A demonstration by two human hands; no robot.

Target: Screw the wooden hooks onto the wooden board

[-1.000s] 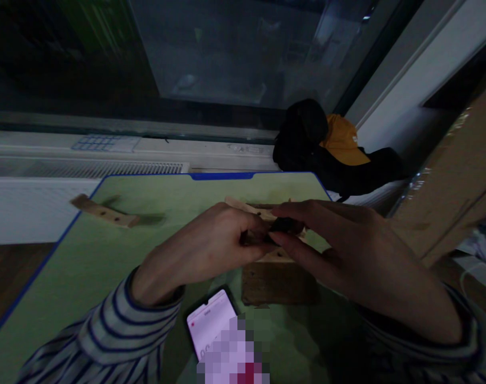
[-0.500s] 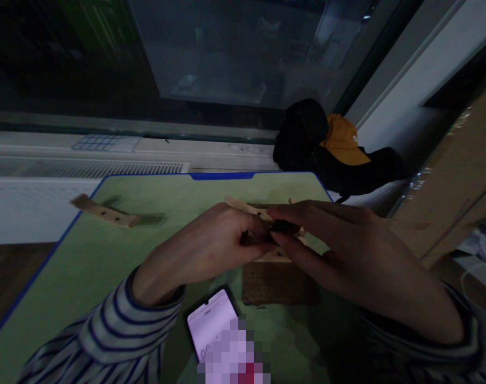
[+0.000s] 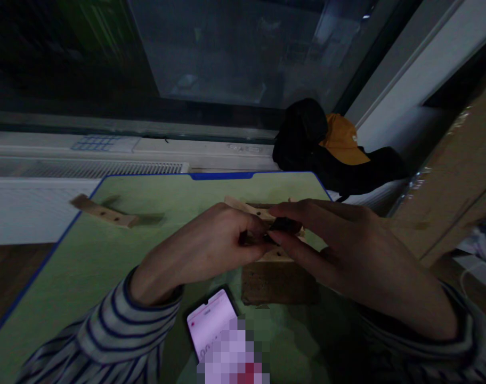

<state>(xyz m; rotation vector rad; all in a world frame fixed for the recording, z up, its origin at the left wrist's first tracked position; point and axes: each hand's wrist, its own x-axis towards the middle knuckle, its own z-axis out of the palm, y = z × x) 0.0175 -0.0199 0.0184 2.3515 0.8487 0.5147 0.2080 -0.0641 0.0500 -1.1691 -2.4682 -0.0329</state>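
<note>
Over a dark brown block my left hand and my right hand meet fingertip to fingertip. My left fingers are closed in a pinch on something that they hide. The thumb and index finger of my right hand close around the same spot, where a small dark gap or piece shows that I cannot make out. Pale wooden pieces with drilled holes lie under my fingers: one piece sticks out behind my left hand, another shows in front of the fingertips.
At the left edge of the green tabletop lies a curved wooden piece with two holes. A lit phone lies nearest me, partly pixelated. Behind the table stand a radiator, a black bag and an orange cap.
My right thumb has shifted slightly left and its index fingertip slightly right. My left hand has barely moved. A red dot now shows on the phone screen.
</note>
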